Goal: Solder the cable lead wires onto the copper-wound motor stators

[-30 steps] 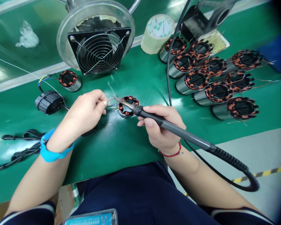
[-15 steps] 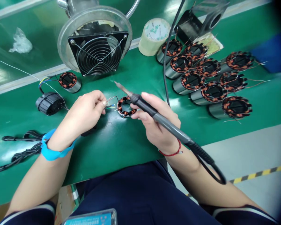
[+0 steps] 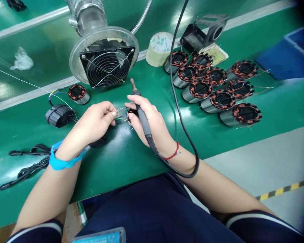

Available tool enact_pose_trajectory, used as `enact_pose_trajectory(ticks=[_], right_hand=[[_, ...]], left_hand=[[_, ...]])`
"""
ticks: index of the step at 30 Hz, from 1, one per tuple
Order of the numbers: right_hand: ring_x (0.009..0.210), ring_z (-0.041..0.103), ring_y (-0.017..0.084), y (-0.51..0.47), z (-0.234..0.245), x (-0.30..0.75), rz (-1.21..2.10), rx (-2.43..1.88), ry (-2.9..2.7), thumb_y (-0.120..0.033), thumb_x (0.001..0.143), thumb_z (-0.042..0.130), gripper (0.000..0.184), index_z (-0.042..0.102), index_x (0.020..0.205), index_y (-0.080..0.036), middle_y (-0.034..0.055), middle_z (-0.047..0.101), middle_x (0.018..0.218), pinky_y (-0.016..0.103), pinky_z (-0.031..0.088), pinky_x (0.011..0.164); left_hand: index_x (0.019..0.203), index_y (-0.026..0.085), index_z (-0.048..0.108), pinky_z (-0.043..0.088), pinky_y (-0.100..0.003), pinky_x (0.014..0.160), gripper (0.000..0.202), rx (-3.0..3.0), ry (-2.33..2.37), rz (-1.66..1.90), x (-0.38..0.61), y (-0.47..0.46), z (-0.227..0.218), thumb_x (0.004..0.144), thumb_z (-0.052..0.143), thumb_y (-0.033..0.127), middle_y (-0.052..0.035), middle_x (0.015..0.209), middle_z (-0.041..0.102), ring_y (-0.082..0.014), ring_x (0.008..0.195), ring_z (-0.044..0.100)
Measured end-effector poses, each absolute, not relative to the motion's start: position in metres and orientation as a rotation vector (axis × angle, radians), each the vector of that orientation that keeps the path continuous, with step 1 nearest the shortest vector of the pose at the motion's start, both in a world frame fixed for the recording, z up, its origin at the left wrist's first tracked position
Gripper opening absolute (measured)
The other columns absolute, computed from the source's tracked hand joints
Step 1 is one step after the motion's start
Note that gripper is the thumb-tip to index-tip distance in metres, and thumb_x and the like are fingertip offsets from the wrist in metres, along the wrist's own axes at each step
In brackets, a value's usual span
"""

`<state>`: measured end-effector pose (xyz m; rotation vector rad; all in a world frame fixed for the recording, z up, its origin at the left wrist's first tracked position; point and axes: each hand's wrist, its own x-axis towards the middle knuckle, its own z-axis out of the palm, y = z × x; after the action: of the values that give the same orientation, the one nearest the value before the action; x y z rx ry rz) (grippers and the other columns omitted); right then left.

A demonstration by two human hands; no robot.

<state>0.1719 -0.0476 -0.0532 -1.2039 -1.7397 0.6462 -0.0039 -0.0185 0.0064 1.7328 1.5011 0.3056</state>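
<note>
My left hand (image 3: pixel 96 121) is closed in a pinch on thin wire leads (image 3: pixel 120 113) that run to a small copper-wound motor stator (image 3: pixel 129 116) on the green bench. My right hand (image 3: pixel 149 125) grips a soldering iron (image 3: pixel 141 111) whose tip points up and away from the stator, toward the fan. The right hand's fingers rest against the stator and hide most of it. A blue strap circles my left wrist and a red cord my right.
A fume-extraction fan (image 3: pixel 106 65) stands behind the hands. Several wound stators (image 3: pixel 212 87) lie grouped at the right, with a tape roll (image 3: pixel 160 48) and an iron stand (image 3: pixel 205 33) behind them. One stator (image 3: pixel 78 93), a black round part (image 3: pixel 58 114) and black cables (image 3: pixel 30 162) lie left.
The soldering iron's tip lifted off the wire leads and swung upright and away. My right hand moved in over the stator. My left hand kept its pinch on the leads.
</note>
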Motion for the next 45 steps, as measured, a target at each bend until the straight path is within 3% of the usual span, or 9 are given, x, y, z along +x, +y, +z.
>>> enact_pose_trajectory(ticks=[6,20,29,34,41,45], right_hand=[[0.093,0.064,0.021,-0.055,-0.053,0.171,0.544,-1.134,-1.745,-0.014,0.086,0.057,0.043,0.048,0.126,-0.025,0.0006,0.07,0.095,0.041,0.048,0.093],[0.09,0.064,0.017,-0.052,-0.055,0.164,0.636,-1.035,-1.616,-0.012,0.087,0.058,0.046,0.044,0.128,-0.026,-0.0031,0.066,0.088,0.041,0.046,0.096],[0.083,0.063,0.014,-0.05,-0.059,0.164,0.775,-0.998,-1.529,-0.017,0.088,0.059,0.045,0.043,0.129,-0.028,-0.004,0.065,0.086,0.037,0.05,0.089],[0.082,0.063,0.014,-0.049,-0.058,0.163,0.817,-0.984,-1.492,-0.015,0.087,0.059,0.044,0.044,0.127,-0.028,-0.0042,0.064,0.085,0.037,0.05,0.086],[0.089,0.063,0.016,-0.049,-0.056,0.164,0.825,-0.943,-1.51,-0.014,0.086,0.061,0.05,0.042,0.13,-0.028,-0.0021,0.066,0.094,0.04,0.049,0.09],[0.082,0.064,0.014,-0.048,-0.051,0.165,0.794,-0.948,-1.551,-0.012,0.086,0.06,0.044,0.046,0.125,-0.026,-0.0042,0.066,0.087,0.038,0.049,0.091]], left_hand=[[0.08,0.016,0.055,0.037,-0.019,0.044,0.01,1.566,1.384,0.388,-0.004,-0.019,0.014,0.087,0.053,0.024,0.002,0.064,0.061,-0.0073,0.046,0.047],[0.082,0.018,0.053,0.041,-0.02,0.048,0.006,1.623,1.398,0.498,-0.007,-0.024,0.01,0.087,0.053,0.021,0.0053,0.061,0.056,-0.0075,0.045,0.052],[0.083,0.018,0.064,0.047,-0.028,0.074,0.012,2.233,1.374,0.535,-0.004,-0.038,0.02,0.09,0.055,0.019,-0.0022,0.088,0.065,-0.015,0.081,0.061],[0.09,0.017,0.064,0.047,-0.027,0.074,0.013,2.479,1.335,0.447,-0.005,-0.043,0.014,0.094,0.052,0.018,-0.0037,0.092,0.065,-0.0164,0.086,0.062],[0.086,0.017,0.063,0.046,-0.027,0.074,0.014,2.329,1.409,0.488,-0.003,-0.043,0.015,0.092,0.051,0.017,-0.0028,0.089,0.066,-0.0155,0.083,0.062],[0.08,0.018,0.063,0.044,-0.025,0.068,0.013,2.109,1.492,0.511,0.001,-0.042,0.018,0.088,0.054,0.019,-0.0002,0.082,0.064,-0.013,0.073,0.058]])
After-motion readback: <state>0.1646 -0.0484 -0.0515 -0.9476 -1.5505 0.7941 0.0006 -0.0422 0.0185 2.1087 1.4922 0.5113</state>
